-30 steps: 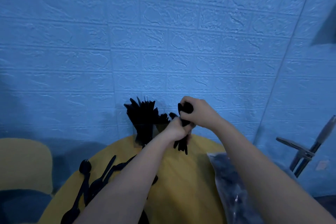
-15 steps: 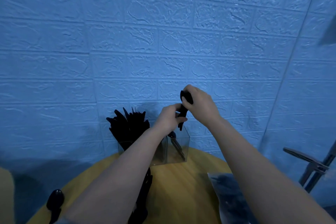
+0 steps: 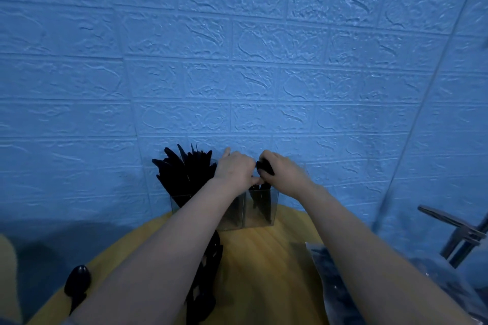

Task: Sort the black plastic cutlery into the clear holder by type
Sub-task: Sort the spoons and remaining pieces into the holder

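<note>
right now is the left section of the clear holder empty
No, the left section of the clear holder is packed with black cutlery standing upright.

The holder [image 3: 260, 212] is clear, glossy plastic with see-through walls. The cutlery [image 3: 184, 174] standing in it is smooth black plastic. The desk [image 3: 258, 272] is yellowish wood with a matt grain. The wall [image 3: 237, 60] carries rough, embossed blue brick relief. At four o'clock, a crinkled glossy plastic bag [image 3: 343, 285] and a shiny metal stand [image 3: 459, 235].

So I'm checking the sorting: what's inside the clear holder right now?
The clear holder has a left compartment packed with upright black cutlery. The right one holds a few black pieces the right hand grips. The left hand and forearm cover the middle.
</note>
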A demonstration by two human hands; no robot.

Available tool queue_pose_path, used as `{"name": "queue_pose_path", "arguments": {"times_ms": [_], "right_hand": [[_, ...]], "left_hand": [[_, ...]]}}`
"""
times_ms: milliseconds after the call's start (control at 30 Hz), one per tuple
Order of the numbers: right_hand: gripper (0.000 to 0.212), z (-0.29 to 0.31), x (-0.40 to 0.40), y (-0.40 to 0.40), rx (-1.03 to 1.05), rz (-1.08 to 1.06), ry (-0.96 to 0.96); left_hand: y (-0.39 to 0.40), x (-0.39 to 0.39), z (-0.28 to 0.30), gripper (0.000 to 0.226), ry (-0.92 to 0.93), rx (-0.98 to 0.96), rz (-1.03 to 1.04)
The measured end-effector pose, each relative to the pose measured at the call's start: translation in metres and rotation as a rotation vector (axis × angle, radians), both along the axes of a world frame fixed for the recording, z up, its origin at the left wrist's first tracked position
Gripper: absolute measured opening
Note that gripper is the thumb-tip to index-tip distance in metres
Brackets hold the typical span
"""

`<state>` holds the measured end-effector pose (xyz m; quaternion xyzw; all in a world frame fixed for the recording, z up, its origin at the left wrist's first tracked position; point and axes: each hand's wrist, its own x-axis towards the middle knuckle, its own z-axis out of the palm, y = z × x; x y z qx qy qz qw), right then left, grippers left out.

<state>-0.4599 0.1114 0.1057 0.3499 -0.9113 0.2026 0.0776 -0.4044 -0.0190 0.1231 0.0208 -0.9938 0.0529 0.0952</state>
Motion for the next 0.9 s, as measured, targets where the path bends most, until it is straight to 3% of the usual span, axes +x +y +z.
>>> {"name": "queue_pose_path", "arguments": {"times_ms": [100, 233, 333, 467, 667, 800, 900], "right_hand": [[0.041, -0.006, 0.004, 0.002, 0.08, 0.004, -0.066], [0.056, 0.005, 0.021, 0.005, 0.036, -0.076, -0.012], [0.052, 0.013, 0.047, 0.007, -0.071, -0.11, 0.069], [0.037, 0.004, 0.098, -0.002, -0.167, 0.002, 0.054], [0.033, -0.038, 0.173, -0.025, -0.039, 0.192, -0.076], [0.052, -0.071, 0.219, -0.039, 0.179, 0.268, -0.109], [0.061, -0.09, 0.239, -0.043, 0.301, 0.248, -0.159]], "left_hand": [[-0.007, 0.016, 0.003, 0.05, -0.008, 0.074, -0.032], [-0.018, 0.056, 0.007, 0.053, 0.068, 0.35, -0.084], [-0.028, 0.098, 0.006, 0.044, 0.175, 0.498, -0.086], [-0.032, 0.164, -0.004, 0.022, 0.412, 0.885, -0.083], [-0.068, 0.243, -0.05, 0.027, 0.293, 0.746, 0.188], [-0.086, 0.29, -0.09, 0.041, 0.125, 0.613, 0.467], [-0.077, 0.304, -0.107, 0.052, -0.017, 0.638, 0.477]]}}
